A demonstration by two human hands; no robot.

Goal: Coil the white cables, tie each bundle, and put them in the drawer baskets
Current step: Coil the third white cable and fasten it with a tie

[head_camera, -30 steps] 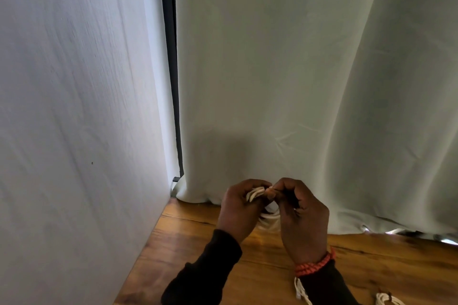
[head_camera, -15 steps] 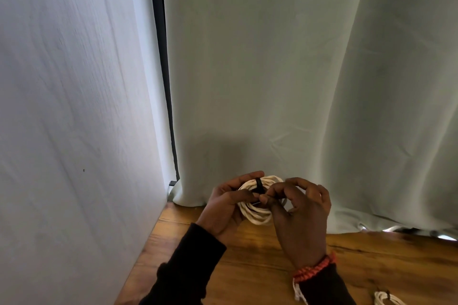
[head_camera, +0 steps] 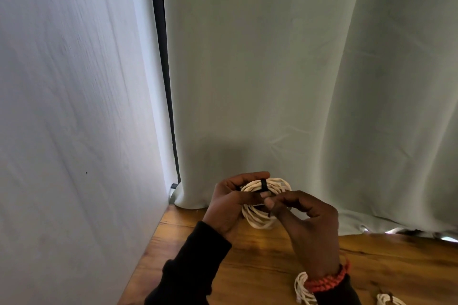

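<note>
Coil of white cable [head_camera: 257, 215] sits in our hands above the wooden table [head_camera: 260, 255], just in front of the curtain [head_camera: 285, 82]. A black tie [head_camera: 263, 184] wraps the coil's top strands. Our left hand [head_camera: 228, 208] grips the coil's left side, fingers curled over its top. Our right hand [head_camera: 307, 228] pinches at the coil's centre, thumb and forefinger together; what it pinches is too small to tell. Nearer us than the coil, two more white bundles on the table: one [head_camera: 301, 288] under our right wrist, another [head_camera: 386, 301] at the bottom edge.
</note>
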